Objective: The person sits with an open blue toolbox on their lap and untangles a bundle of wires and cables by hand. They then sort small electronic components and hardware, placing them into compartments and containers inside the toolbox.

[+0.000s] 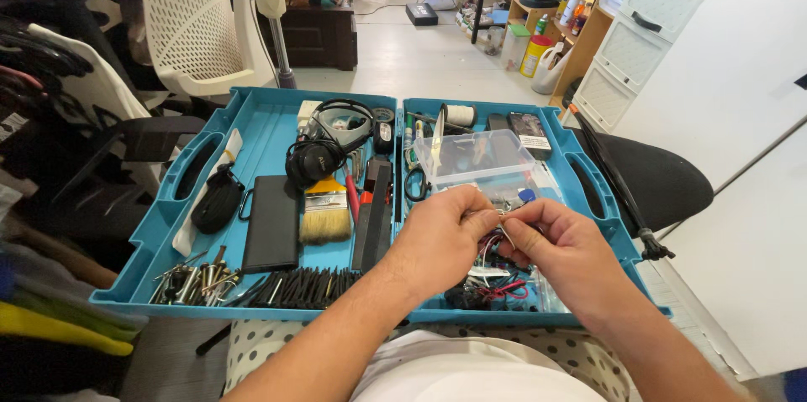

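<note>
Two halves of a blue tool case (261,129) lay open flat across the person's lap, packed with small gear. In the left half sat black headphones (315,158), a flat black pouch (271,223), a wide paintbrush (325,213) and a heap of screws and bolts (193,280) at the near edge. In the right half a clear plastic box (475,156) rested above a tangle of red and black wires (496,288). Over that tangle, the left hand (437,238) and right hand (559,242) met, nearly touching. Fingers of both hands were pressed together, pinching a small thin metal piece (503,225) between them; what it was could not be told.
</note>
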